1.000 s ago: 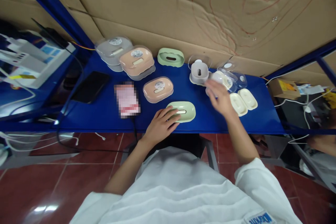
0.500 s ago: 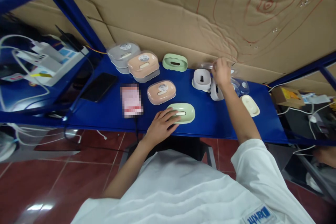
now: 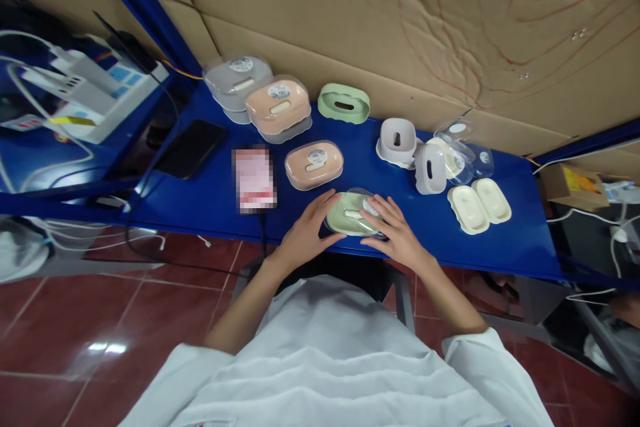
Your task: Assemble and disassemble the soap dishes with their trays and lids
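A green oval box (image 3: 346, 221) lies near the front edge of the blue table, under a clear lid (image 3: 369, 203) with a round label. My left hand (image 3: 307, 230) is curved round the left end of the lid and box. On the right end, my right hand (image 3: 397, 233) grips the lid with its fingers on top and thumb at the front. Just behind stands a pink box (image 3: 327, 173) with a clear lid. Farther back sits a green open piece (image 3: 344, 95) with a slot.
Lidded grey (image 3: 225, 83) and pink boxes (image 3: 293, 121) stand back left, near a black phone (image 3: 190, 149). Grey slotted pieces (image 3: 397, 130), clear lids (image 3: 483, 160) and cream trays (image 3: 469, 210) lie right. Cardboard (image 3: 320, 7) rises behind the table.
My right hand has come from the back right to the green box, bringing a clear lid over it. My left hand has moved to its left end. The view has shifted, showing two cream trays.
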`<state>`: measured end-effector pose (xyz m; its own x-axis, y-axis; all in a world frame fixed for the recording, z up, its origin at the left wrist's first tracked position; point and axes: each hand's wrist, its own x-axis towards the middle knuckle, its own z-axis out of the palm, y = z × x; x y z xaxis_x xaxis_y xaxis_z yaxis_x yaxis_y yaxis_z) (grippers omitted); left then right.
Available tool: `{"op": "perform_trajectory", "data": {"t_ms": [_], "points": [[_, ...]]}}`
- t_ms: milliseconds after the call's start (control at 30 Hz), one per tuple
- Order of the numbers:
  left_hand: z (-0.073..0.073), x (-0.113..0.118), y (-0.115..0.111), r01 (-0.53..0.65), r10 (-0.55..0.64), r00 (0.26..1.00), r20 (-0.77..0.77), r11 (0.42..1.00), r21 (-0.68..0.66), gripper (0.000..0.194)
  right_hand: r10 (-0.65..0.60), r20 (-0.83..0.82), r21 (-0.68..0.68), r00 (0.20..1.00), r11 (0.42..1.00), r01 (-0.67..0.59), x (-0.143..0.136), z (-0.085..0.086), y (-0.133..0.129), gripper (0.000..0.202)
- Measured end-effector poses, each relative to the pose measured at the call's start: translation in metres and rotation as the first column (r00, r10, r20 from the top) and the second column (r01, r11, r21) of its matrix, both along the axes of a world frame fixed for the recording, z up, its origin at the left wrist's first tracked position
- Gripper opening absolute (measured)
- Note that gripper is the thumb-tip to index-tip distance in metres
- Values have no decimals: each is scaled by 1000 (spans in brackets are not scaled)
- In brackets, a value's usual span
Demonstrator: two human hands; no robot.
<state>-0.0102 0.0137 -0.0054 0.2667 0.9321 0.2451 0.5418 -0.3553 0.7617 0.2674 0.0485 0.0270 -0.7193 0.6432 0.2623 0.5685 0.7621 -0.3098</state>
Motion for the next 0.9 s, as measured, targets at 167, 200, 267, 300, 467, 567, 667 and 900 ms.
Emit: {"op": "perform_trajectory", "data": {"t_ms": [167,200,267,300,467,567,667,900], "points": [[2,-3,0,50,-49,998,25,997,-61,87,162,102,-37,981,987,-159,-8,11,6,56],[2,-3,1,57,-54,998,34,996,-64,88,199,118,-32,973,980,-197,-8,13,9,55],[2,-5,2,57,-55,998,42,996,-65,89,257,140,-18,956,966,-257,-8,14,15,55],[1,-6,3,56,-53,998,40,996,-63,90,274,146,-7,951,961,-276,-7,13,18,56],[-3,-3,0,-7,7,1000,-16,1000,2,85,270,156,33,950,960,-278,-6,-2,30,56],[-4,3,-6,-152,162,984,-80,981,117,83,136,127,72,983,987,-146,-7,0,36,66],[-1,7,-8,-356,408,894,-183,897,263,77,-38,76,120,996,992,28,-11,20,52,64],[9,2,26,-510,613,729,-303,783,356,76,-272,12,186,962,946,265,-58,59,158,57]]}}
